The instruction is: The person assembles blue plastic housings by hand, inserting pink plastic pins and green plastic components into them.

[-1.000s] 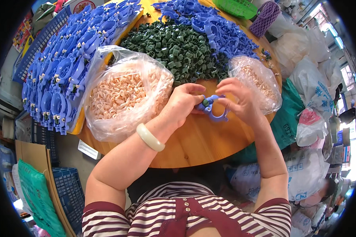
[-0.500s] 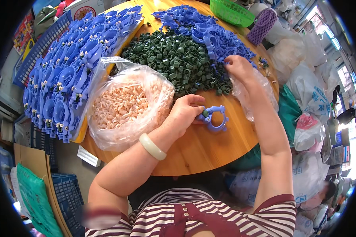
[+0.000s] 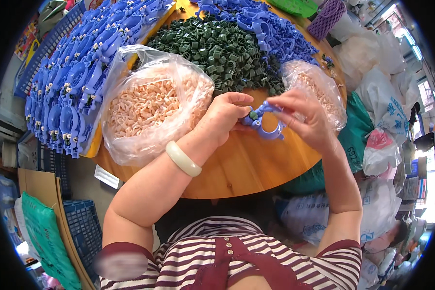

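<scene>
Round wooden bench point(image 3: 237, 169), largest thing here. On it, behind the hands: green pile point(image 3: 217, 48), and left of that a bag point(image 3: 150, 104) of pale pieces. Blue clip point(image 3: 266, 123) is held over the bench's near half. Left hand point(image 3: 227, 116) fingers clamped on clip; right hand point(image 3: 302, 116) fingers pinched together on its top, by a green piece point(image 3: 252, 115). Risk: piece slips while pressed in and falls off the edge. Half a second ago the right hand reached into the pile; now it's back at the clip.
</scene>
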`<state>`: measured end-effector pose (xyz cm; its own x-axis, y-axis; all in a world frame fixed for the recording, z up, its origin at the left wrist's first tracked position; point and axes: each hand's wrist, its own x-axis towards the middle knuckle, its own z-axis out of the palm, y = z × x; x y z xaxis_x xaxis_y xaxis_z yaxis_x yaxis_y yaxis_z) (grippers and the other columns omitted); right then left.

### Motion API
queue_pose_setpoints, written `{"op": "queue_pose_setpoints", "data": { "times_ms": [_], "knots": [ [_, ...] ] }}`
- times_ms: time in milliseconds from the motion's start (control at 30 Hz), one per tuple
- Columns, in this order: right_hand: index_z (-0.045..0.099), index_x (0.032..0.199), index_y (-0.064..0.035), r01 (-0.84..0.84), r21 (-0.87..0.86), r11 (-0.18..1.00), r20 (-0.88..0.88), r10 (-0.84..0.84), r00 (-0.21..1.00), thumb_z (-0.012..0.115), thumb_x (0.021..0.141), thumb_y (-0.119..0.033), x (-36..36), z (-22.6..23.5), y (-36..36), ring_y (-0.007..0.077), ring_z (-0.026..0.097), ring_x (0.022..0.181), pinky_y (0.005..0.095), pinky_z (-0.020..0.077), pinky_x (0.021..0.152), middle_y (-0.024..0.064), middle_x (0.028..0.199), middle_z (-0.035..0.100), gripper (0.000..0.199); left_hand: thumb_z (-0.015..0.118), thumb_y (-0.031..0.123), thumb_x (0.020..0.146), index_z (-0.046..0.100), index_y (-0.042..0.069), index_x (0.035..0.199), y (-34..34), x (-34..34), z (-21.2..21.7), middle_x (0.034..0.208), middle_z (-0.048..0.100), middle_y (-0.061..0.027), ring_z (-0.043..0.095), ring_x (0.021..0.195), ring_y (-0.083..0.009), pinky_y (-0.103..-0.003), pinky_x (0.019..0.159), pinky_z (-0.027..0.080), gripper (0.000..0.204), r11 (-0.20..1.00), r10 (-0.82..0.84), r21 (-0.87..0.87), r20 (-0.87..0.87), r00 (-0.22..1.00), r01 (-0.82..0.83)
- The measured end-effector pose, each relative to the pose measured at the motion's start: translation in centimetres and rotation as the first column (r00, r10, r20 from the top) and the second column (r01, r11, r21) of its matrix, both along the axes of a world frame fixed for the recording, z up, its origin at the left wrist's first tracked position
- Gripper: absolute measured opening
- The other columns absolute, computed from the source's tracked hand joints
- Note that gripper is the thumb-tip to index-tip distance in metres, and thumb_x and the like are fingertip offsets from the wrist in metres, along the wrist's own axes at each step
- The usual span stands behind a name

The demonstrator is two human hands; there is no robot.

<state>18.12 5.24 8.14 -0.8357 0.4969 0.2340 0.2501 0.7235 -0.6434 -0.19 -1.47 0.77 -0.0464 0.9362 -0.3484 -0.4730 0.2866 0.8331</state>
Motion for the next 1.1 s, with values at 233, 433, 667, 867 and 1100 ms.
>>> {"op": "queue_pose_setpoints", "data": {
  "times_ms": [233,433,667,867,1100],
  "knots": [
    [0.065,0.105,-0.0079,0.037,0.084,0.996,-0.003,-0.037,0.999,0.064,0.081,-0.006,0.8,-1.4,-2.3,0.0222,0.057,0.089,0.031,0.0464,0.077,0.0078,0.092,0.06,0.024,0.051,0.003,0.088,0.052,-0.001,0.113,-0.5,0.3,0.6,0.094,0.06,-0.0097,0.063,0.078,-0.0176,-0.036,0.07,0.056,0.025,1.0,0.011,0.006,-0.002,1.0,-0.011],
    [0.066,0.101,-0.0068,0.068,0.136,0.988,0.016,-0.071,0.997,0.065,0.08,-0.008,0.6,-1.7,-2.6,0.0254,0.057,0.091,0.034,0.0463,0.079,0.0095,0.094,0.061,0.021,0.05,0.0,0.088,0.051,-0.001,0.109,-0.5,0.3,0.8,0.087,0.058,-0.0102,0.06,0.071,-0.0172,-0.034,0.066,0.056,0.022,1.0,0.026,-0.005,0.035,0.999,-0.026],
    [0.066,0.101,-0.0064,0.07,0.125,0.99,0.007,-0.072,0.997,0.065,0.08,-0.008,0.3,-1.7,-2.8,0.0256,0.057,0.089,0.0344,0.0457,0.078,0.0096,0.092,0.061,0.021,0.052,0.004,0.088,0.054,0.001,0.11,-0.3,0.2,0.3,0.091,0.061,-0.0096,0.062,0.077,-0.0171,-0.033,0.067,0.055,0.022,0.999,0.03,-0.032,0.012,0.999,-0.029],
    [0.066,0.101,-0.0071,0.067,0.149,0.987,0.021,-0.071,0.997,0.065,0.08,-0.008,0.3,-1.8,-2.8,0.0253,0.056,0.087,0.0339,0.0456,0.076,0.0089,0.091,0.06,0.021,0.051,0.003,0.088,0.054,0.0,0.11,-0.3,0.3,0.4,0.091,0.061,-0.0103,0.062,0.077,-0.0179,-0.034,0.068,0.056,0.022,0.999,0.021,-0.035,-0.002,1.0,-0.021],
    [0.065,0.101,-0.008,0.017,0.242,0.97,0.037,-0.027,0.999,0.065,0.078,-0.006,0.3,-1.8,-2.6,0.0252,0.056,0.085,0.0339,0.0458,0.074,0.0084,0.091,0.06,0.023,0.051,0.003,0.088,0.052,-0.002,0.111,-0.3,0.3,0.5,0.091,0.061,-0.0116,0.063,0.077,-0.0188,-0.035,0.069,0.056,0.024,0.999,0.023,-0.035,0.0,1.0,-0.023]
  ]
}}
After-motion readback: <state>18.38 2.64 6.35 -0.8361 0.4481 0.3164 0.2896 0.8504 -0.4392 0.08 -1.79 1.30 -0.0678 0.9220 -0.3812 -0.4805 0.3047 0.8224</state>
